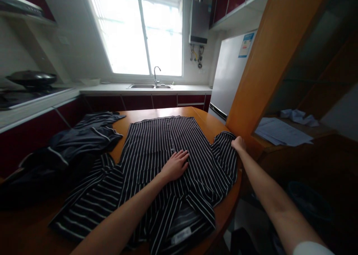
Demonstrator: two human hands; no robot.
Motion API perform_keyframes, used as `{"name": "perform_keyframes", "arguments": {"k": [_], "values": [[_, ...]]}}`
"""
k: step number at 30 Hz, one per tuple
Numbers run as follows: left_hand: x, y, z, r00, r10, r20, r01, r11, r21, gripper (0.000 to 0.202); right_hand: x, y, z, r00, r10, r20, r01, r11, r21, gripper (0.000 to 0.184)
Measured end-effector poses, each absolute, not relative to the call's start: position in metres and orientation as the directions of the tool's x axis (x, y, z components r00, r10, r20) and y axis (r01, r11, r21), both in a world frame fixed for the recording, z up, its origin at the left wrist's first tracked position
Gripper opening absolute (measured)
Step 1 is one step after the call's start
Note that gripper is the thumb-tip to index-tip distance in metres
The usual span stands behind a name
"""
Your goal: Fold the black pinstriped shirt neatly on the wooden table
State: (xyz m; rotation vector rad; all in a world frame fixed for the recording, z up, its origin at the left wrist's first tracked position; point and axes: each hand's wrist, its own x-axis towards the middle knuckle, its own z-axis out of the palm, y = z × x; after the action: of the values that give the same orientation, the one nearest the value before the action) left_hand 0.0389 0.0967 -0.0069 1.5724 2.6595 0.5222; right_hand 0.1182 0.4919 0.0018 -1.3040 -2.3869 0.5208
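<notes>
Shirt point(153, 147), dark with pale stripes, lies spread on the table point(205, 120) in the centre of the frame, button side up, hem toward the top and collar point(201, 206) toward the bottom. The left hand point(176, 166) rests palm down on its front near a button point(172, 149), fingers extended and gripping nothing. At the right of the frame, the right hand point(238, 144) has its fingers curled together, apparently clamped on the outer edge of a sleeve point(224, 154), though the fingertips are hidden. For this straightening, the palm would serve best as an anchor, with light, even pressure, so that a tug on the sleeve does not drag the front askew. That tug should be gentle and run outward along the sleeve, which looks bunched. Such cloth seems thin and would probably crease easily, so short strokes away from the buttons look wiser than one hard sweep. At the left of the frame, dark clothes point(86, 137) lie close by the other sleeve and could snag it.
</notes>
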Motion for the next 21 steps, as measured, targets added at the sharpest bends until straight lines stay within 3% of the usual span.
{"name": "perform_keyframes", "arguments": {"k": [4, 9, 17, 21], "values": [[0.038, 0.097, -0.008, -0.498, 0.852, 0.161, 0.848, 0.439, 0.298, 0.053, 0.118, 0.492, 0.001, -0.394, 0.917, 0.057, 0.788, 0.370, -0.492, 0.037], [0.038, 0.096, -0.009, -0.499, 0.851, 0.164, 0.844, 0.434, 0.314, 0.052, 0.122, 0.492, 0.003, -0.394, 0.917, 0.063, 0.768, 0.366, -0.525, 0.033], [0.038, 0.096, -0.008, -0.503, 0.850, 0.157, 0.840, 0.438, 0.320, 0.052, 0.119, 0.482, 0.032, -0.460, 0.853, 0.247, 0.634, 0.510, -0.581, 0.028], [0.039, 0.096, -0.007, -0.509, 0.843, 0.175, 0.829, 0.425, 0.363, 0.050, 0.113, 0.463, 0.069, -0.495, 0.754, 0.432, 0.473, 0.651, -0.594, 0.020]]}}
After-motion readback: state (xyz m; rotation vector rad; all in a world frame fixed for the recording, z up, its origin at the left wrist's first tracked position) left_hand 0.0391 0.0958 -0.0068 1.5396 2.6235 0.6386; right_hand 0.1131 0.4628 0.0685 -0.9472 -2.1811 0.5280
